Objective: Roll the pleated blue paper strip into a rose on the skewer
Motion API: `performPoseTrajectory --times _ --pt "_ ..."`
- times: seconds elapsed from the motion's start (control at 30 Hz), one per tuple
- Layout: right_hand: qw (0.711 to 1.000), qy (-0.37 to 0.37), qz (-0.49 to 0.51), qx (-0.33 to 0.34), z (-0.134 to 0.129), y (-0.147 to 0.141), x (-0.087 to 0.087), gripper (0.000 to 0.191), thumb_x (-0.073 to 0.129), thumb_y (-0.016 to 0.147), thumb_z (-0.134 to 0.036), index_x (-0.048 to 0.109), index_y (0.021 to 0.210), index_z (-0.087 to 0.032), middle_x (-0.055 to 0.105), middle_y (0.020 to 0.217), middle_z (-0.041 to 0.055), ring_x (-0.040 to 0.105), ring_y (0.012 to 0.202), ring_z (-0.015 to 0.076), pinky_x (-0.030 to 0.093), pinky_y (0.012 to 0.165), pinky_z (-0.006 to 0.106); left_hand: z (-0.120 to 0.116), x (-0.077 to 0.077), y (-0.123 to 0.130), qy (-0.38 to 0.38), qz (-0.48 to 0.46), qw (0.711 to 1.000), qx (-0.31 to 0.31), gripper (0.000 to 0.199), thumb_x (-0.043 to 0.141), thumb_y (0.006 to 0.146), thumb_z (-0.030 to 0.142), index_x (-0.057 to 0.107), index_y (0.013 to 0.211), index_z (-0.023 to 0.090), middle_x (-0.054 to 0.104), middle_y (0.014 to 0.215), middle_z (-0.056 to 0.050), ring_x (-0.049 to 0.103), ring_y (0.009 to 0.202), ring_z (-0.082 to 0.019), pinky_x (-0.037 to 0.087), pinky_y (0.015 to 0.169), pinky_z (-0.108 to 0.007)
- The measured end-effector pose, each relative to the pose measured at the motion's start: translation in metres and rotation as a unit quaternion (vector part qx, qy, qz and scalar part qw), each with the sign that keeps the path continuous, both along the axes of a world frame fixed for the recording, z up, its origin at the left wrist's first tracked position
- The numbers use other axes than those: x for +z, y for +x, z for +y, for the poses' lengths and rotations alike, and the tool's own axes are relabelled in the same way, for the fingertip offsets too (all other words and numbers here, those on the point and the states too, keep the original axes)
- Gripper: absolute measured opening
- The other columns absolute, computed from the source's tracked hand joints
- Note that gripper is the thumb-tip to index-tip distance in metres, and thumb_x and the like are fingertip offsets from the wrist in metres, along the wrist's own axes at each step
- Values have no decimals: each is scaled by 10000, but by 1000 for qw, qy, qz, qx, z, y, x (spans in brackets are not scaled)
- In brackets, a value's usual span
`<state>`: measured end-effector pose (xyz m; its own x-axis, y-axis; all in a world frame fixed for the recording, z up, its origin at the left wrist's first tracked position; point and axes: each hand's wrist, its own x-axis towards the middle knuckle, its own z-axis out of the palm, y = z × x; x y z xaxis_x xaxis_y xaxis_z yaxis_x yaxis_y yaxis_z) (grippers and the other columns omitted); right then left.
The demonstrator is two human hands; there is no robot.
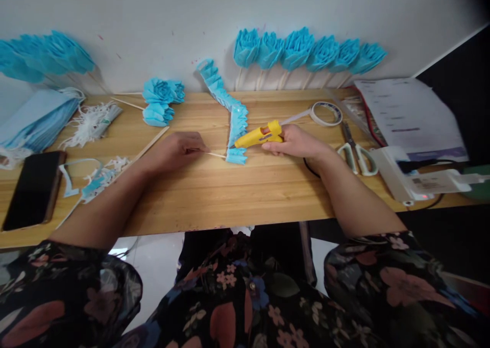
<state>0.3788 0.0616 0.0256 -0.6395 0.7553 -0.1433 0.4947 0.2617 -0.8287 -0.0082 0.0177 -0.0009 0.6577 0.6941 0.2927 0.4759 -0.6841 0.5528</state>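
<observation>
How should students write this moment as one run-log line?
left hand: holds stick at near end of blue pleated strip | right hand: holds glue gun aimed at strip | blue flowers: along wall

Glue gun (pixel 255 135), scissors (pixel 351 142) and blue flowers (pixel 297 49) show a craft workspace.

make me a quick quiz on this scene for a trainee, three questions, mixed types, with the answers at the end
1. Multiple choice: how many blue flowers stand in the row at the back right? A) four B) six C) nine
2. True or false: the right grip holds the yellow glue gun.
3. Fill the gap: the left grip holds a thin, pale ____, with its far end at the pleated blue strip.

Key: 1. B; 2. true; 3. stick
</observation>
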Motion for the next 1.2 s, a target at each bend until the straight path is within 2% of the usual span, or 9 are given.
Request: performPoseTrajectory --times 0.07,0.17,0.4,0.57,0.67,0.8,0.93,1.07,1.2 --pt "999 -7 19 -30 1 4 1 569 806 878 -816 697 902 -258 601 647 -26 557 606 164 452 613 342 0 0 0 -2 7 1000 -1 308 604 1125 358 855 1041 201 834 1005 -103 770 894 -222 578 794 -318" --pt "999 -11 25 -39 2 11 6 549 815 880 -800 704 883 -262 597 652 -19 558 615 167 459 630 357 0 -1 -1 0 8 1000 -4 305 602 1123 348 860 1055 202 838 1014 -104 772 899 -222 583 802 -317" --pt "1000 -18 4 -5 0 14 9 533 883 830 -718 784 1106 -273 695 743 -9 593 663 182 464 640 351 0 0 0 -6 1 1000 -3 306 621 1134 373 865 1048 210 835 1004 -108 774 898 -227 592 804 -327" --pt "995 45 -83 30 1 8 13 503 831 847 -753 792 970 -266 649 719 10 584 708 212 421 638 364 -1 2 1 -7 1 1000 -5 314 614 1138 377 864 1050 208 832 1002 -105 769 887 -222 582 797 -322" --pt "994 61 -78 45 1 2 16 565 772 861 -801 749 895 -238 619 715 17 589 739 220 440 683 373 0 0 0 -5 0 1000 -6 313 603 1141 367 861 1050 214 829 1002 -95 767 892 -223 577 800 -320" --pt "997 28 -49 54 0 -1 13 574 786 848 -811 693 837 -245 628 699 0 570 698 189 448 678 350 1 -3 -1 7 -6 1000 -9 293 628 1130 366 853 1029 209 829 990 -96 772 887 -229 577 787 -321" --pt "1000 -25 -3 13 2 4 7 574 831 827 -803 703 909 -249 600 684 -23 526 628 159 429 632 334 2 -2 -1 7 -1 1000 -12 311 616 1136 370 852 1028 199 833 996 -102 774 898 -222 583 789 -320" --pt "999 -38 24 6 2 8 9 578 843 847 -784 737 1028 -246 622 726 -23 529 629 150 426 612 328 0 -1 0 0 -1 1000 -5 325 608 1149 389 853 1039 205 830 1008 -86 762 894 -212 577 793 -312" --pt "999 -34 6 -5 1 7 13 575 863 805 -782 717 953 -246 635 715 -22 533 613 149 422 602 330 0 0 0 5 3 1000 -14 288 609 1140 330 852 1056 200 832 1019 -86 759 884 -207 569 790 -311"
